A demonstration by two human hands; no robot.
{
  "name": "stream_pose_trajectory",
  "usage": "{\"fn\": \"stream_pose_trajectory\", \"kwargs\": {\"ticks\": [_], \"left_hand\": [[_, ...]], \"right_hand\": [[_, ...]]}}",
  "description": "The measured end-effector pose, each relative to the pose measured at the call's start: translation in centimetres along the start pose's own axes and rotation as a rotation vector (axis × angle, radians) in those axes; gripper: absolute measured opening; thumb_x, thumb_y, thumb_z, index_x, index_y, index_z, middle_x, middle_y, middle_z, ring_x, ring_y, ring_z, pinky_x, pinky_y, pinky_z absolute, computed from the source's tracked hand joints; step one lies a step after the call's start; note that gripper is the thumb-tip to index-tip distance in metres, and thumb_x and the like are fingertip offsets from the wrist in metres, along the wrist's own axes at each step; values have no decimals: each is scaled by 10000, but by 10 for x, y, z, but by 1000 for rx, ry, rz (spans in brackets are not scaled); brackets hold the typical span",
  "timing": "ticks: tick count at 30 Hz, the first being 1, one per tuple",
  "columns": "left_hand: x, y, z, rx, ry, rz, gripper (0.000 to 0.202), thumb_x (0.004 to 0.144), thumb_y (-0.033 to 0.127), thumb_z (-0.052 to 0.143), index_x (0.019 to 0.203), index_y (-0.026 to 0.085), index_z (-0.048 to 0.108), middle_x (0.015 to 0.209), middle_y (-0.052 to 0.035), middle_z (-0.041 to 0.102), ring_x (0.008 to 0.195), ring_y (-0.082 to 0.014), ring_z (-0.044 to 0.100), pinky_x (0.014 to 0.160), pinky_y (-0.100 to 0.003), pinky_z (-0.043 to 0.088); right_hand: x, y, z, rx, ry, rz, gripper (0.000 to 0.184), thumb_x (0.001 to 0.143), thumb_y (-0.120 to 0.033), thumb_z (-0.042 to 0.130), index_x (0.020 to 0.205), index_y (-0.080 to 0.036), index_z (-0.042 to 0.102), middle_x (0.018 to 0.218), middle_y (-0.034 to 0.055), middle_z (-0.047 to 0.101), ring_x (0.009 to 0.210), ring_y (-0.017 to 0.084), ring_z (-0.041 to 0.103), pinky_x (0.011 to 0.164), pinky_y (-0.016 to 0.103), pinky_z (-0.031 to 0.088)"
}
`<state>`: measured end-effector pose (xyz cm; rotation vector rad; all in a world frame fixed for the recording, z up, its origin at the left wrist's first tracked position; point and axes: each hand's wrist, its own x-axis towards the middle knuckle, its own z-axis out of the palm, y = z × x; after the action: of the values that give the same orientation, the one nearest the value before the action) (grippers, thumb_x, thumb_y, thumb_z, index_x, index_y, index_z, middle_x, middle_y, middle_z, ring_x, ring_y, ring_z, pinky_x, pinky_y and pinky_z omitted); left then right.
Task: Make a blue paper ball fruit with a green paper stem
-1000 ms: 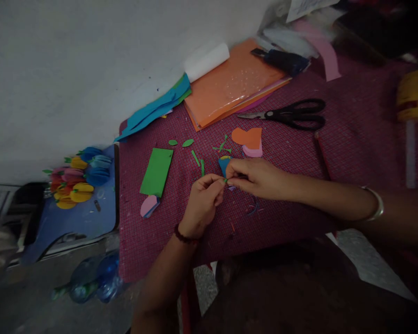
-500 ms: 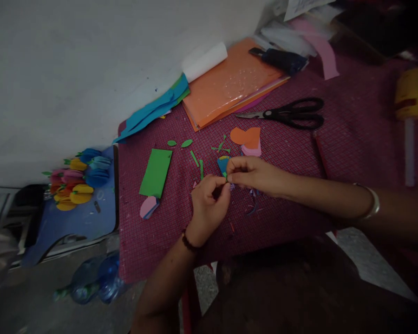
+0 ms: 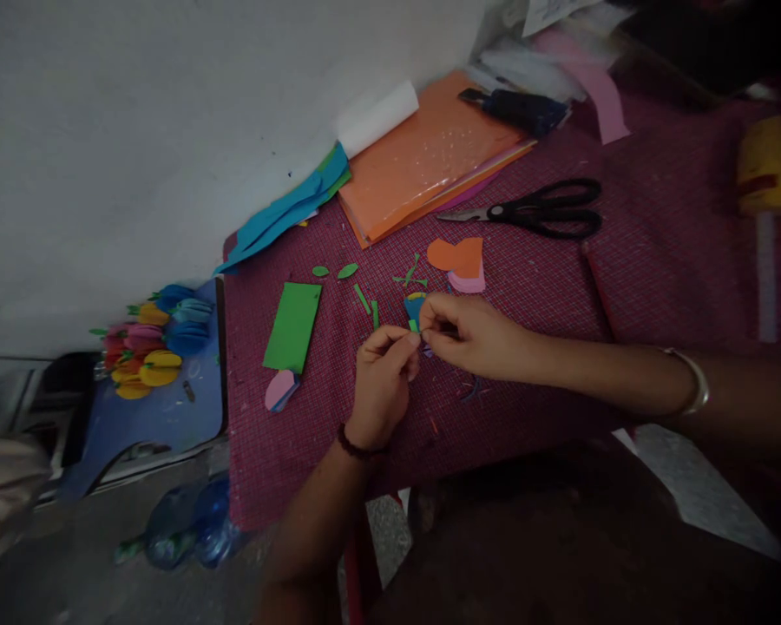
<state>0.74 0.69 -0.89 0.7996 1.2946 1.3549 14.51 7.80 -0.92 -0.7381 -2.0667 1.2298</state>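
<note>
My left hand (image 3: pixel 383 382) and my right hand (image 3: pixel 472 334) meet over the table, both closed in pinches with fingertips nearly touching. A small green paper piece (image 3: pixel 413 326) shows at their fingertips; the fingers hide most of it. Just behind them lies a blue paper shape (image 3: pixel 414 305) with a bit of yellow, partly covered by my right hand. Green paper strips (image 3: pixel 363 299) and two green paper leaves (image 3: pixel 347 271) are scattered beyond my left hand. A folded green paper (image 3: pixel 292 326) lies to the left, touching pink and blue paper cutouts (image 3: pixel 281 390).
Black-handled scissors (image 3: pixel 547 208) lie beyond my right hand, near orange and pink cutouts (image 3: pixel 459 259). Orange sheets (image 3: pixel 429 165) bear a dark cutter (image 3: pixel 521 110). A yellow glue gun (image 3: pixel 769 174) is at the right. Colourful paper ornaments (image 3: pixel 153 338) sit on a blue board (image 3: pixel 195 399).
My fingertips have shifted slightly, and more of the green piece shows between them. My left hand has turned a little. The whole view has moved slightly.
</note>
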Motion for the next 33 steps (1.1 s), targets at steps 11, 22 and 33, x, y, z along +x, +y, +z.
{"fn": "stream_pose_trajectory", "kwargs": {"ticks": [11, 22, 33], "left_hand": [[2, -1, -6, 62, -12, 0, 178, 762, 263, 669, 645, 163, 579, 494, 68, 458, 428, -45, 350, 418, -190, 259], [6, 1, -13, 772, 131, 558, 42, 785, 211, 660, 810, 178, 652, 667, 26, 590, 611, -95, 527, 572, -216, 425], [10, 1, -34, 1402, 27, 1182, 316, 861, 103, 550, 1157, 179, 631, 826, -59, 645, 762, -153, 571, 710, -292, 452]], "right_hand": [[-1, 1, -6, -314, -92, -245, 172, 880, -145, 430, 944, -163, 589, 859, 53, 636, 795, 155, 572, 716, 267, 391], [0, 5, 4, 62, 9, 43, 88, 827, -161, 491, 794, -162, 573, 627, -40, 481, 559, 89, 433, 523, 224, 319], [2, -7, -2, 561, -68, 292, 72, 763, -181, 528, 819, -180, 574, 687, -25, 523, 626, 102, 477, 594, 247, 394]]}}
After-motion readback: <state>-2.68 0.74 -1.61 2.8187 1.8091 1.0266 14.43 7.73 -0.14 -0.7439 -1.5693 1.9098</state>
